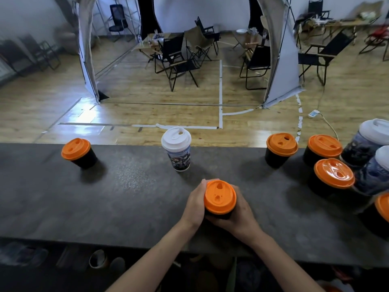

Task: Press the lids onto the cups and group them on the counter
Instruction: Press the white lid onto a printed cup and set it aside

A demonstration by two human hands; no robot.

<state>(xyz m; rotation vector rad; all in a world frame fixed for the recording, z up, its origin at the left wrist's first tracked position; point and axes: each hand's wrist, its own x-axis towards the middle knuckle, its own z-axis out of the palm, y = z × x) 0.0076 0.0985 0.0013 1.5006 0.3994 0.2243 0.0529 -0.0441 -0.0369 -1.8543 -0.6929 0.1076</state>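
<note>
A black cup with an orange lid [219,197] stands on the dark counter [130,199] in front of me. My left hand [194,204] and my right hand [240,211] both wrap around its sides; the lid sits on top. Another black cup with an orange lid [77,152] stands alone at the far left. A tall printed cup with a white lid [177,148] stands at the counter's far edge in the middle. At the right, several lidded cups are grouped: orange-lidded black ones [281,149] [324,149] [333,175] and white-lidded printed ones [370,140].
The counter's far edge drops to a wooden floor with folding chairs [179,60] and a white tent frame [282,60]. One more orange lid [384,206] is cut off by the right frame edge. Below the near edge are shelves with dim objects.
</note>
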